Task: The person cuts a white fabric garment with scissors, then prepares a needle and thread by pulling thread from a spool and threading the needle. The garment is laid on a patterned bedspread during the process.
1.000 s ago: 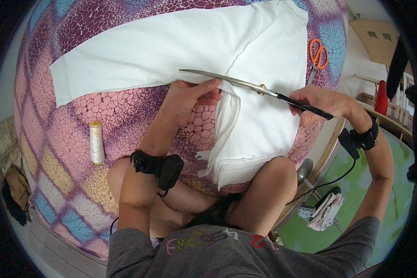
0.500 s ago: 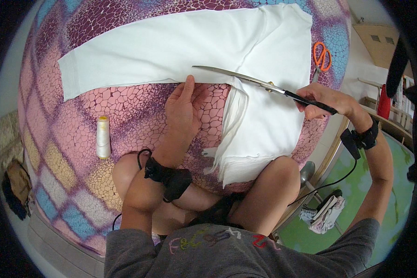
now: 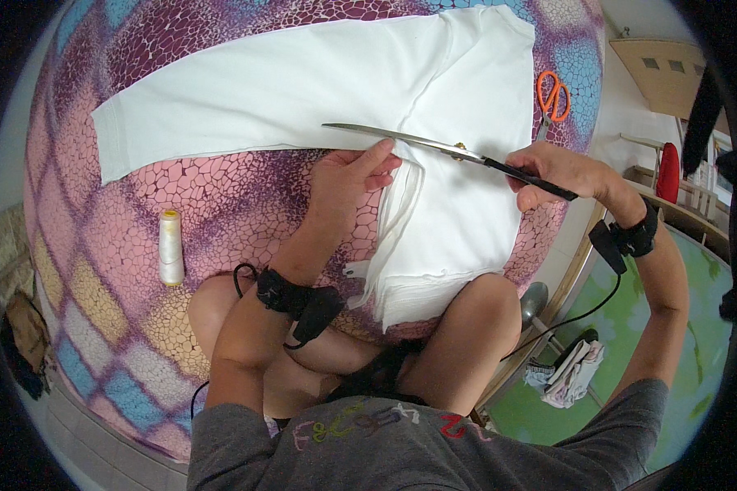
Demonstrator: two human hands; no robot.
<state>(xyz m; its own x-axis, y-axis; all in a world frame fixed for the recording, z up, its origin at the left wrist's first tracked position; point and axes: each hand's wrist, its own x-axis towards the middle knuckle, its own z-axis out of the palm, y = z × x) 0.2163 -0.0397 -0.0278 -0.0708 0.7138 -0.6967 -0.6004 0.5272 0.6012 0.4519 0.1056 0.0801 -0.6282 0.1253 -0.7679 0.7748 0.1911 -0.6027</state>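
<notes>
A white long-sleeved shirt [image 3: 303, 90] lies spread on the patterned bedding, one sleeve stretching to the left. My right hand [image 3: 553, 176] is wrapped round the black handles of a long pair of scissors [image 3: 401, 137]. Its blades look closed together and point left across the shirt where sleeve meets body. At that same corner, my left hand [image 3: 344, 188] has thumb and fingers closed at the cloth's edge, just under the blades. The shirt's lower part [image 3: 467, 221] hangs toward my knees in layered folds. Whether any cut has been made there, I cannot tell.
A cone of white thread [image 3: 170, 248] stands or lies to the left on the pink bedding [image 3: 246, 188]. Orange-handled scissors [image 3: 553, 98] lie beyond the shirt's right edge. My bent legs [image 3: 475, 327] border the near side. Folded cloth [image 3: 576, 372] rests low at the right.
My left hand has slid right along the sleeve's lower edge to the corner by the blades. The scissors stay across the same part of the shirt. The whole view has shifted slightly.
</notes>
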